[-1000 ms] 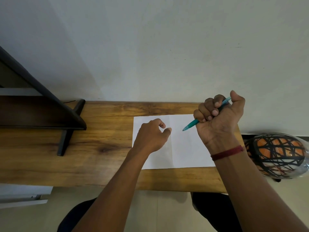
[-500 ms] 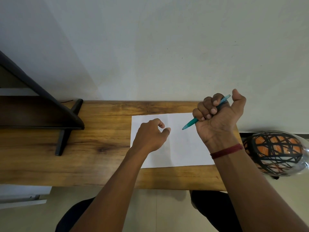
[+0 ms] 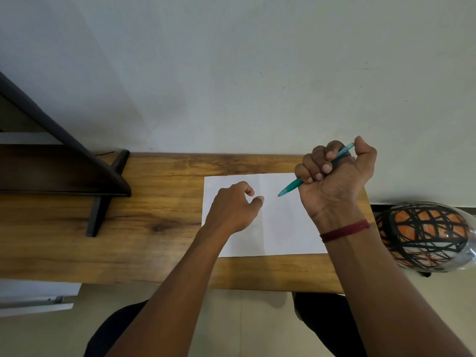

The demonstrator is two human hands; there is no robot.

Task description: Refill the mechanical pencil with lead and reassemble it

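Bright, soft, even light, no glare bar a sheen on the plastic-wrapped ball (image 3: 461,256) at right; broad diffuse shadow darkens the wall (image 3: 257,73) upper left, faint shadow under the left hand (image 3: 231,210) on the paper (image 3: 288,228); focus sharp throughout, wide-angle bows the table (image 3: 167,202) edge.

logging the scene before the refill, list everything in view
table: 1, brown wood, mid view
wall: 1, pale, behind the table
paper: 1, white, on the table's right part
pencil: 1, teal, in the right hand, tip over the paper
rack: 1, dark, on the table's left end
round wrapped thing: 1, orange and black, right of the table
wrist band: 1, dark red, right wrist
left hand: 1, over the paper, fingers curled, hold unclear
right hand: 1, gripping the pencil
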